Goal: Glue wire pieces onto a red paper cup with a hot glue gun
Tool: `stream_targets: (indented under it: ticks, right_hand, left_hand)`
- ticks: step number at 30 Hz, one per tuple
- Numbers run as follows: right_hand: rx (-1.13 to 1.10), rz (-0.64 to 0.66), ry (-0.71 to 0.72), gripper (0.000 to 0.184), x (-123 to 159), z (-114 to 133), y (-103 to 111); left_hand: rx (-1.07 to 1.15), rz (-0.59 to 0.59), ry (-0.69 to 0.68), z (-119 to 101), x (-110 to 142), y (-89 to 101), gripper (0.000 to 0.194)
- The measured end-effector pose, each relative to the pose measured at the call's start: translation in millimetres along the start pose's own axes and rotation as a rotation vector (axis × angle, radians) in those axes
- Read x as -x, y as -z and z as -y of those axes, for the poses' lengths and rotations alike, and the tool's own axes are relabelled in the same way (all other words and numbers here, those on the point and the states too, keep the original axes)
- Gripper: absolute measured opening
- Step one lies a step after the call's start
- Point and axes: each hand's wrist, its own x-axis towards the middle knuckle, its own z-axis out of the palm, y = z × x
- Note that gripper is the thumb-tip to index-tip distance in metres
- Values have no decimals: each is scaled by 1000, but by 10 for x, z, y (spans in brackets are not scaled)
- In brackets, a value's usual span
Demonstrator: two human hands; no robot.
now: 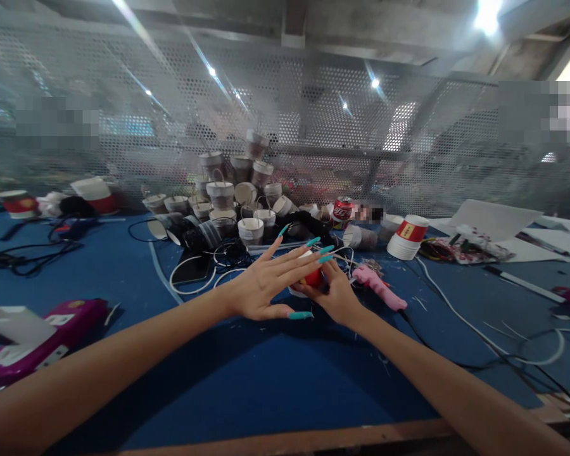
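My left hand (270,282) is stretched out flat, fingers and thumb apart, its long turquoise nails pointing right. It passes in front of a red and white paper cup (315,278), hiding much of it. Whether the left palm touches the cup I cannot tell. My right hand (337,291) is closed around the cup's right side, above the blue table top. Just right of that hand lies a pink-handled tool (379,287) with a black cord; its tip is hard to make out.
Many grey-wrapped cups with wire handles (220,195) are piled at the back. A cola can (342,212) and stacked red-and-white cups (408,237) stand right of them. A purple device (71,326) sits at left. White cable (449,307) crosses the right side. A perforated metal screen (313,133) rises behind.
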Motion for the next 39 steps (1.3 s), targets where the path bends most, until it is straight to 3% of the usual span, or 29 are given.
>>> stream_targets:
  ticks: [5,7,13,16,22,25,28,33,39]
  right_hand:
    - [-10,-5,-40,45,-19,13,-1]
    - [-8,-10,-39,45,-20,5,-1]
    - [-27,-11,16,41,-8,-7,7]
    - [-32,-13,17,41,-6,-6,9]
    - [-8,14,10,51,-15,26,31]
    - [-32,-1,-42,50,-29,46,39]
    - [-65,-42,-43,49,-33,31,27]
    - [-73,-63,-55,43,-31,-11,19]
    - [-94,-7,-18,38,-35,-10,28]
  left_hand:
    - [18,-266,-29,50,41,-63,88]
    - [41,-313,-2,44,43,-38,86]
    - [2,-65,-1,16,39,7,71]
    - [8,-42,-22,39,49,-43,74]
    - [285,-344,19,42,22,-28,78]
    - [318,-435,61,36,30,33,75]
    - [178,-375,42,48,60,59,73]
    - [-39,-136,-71,67,84,15,67]
    - [-232,-177,-264,70,156,-70,52]
